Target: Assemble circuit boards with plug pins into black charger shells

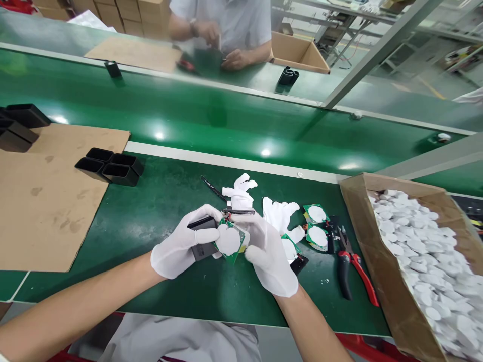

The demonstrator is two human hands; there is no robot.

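Both my hands wear white gloves and meet over the green table. My left hand (180,247) is closed around a black rectangular casing (203,241). My right hand (267,254) pinches a green circuit board with a round white pad (228,240) on it, held against the open end of the casing. Black tweezers (238,211) lie just behind my fingers. Two more green boards with white pads (316,227) lie to the right, beside spare white gloves (281,213).
Red-handled pliers (352,269) lie right of my hands. A cardboard box (381,281) full of white pads stands at the right edge. Empty black casings (111,167) sit on a cardboard sheet (45,201) at left. Across the green conveyor (226,115) another person works with their hands.
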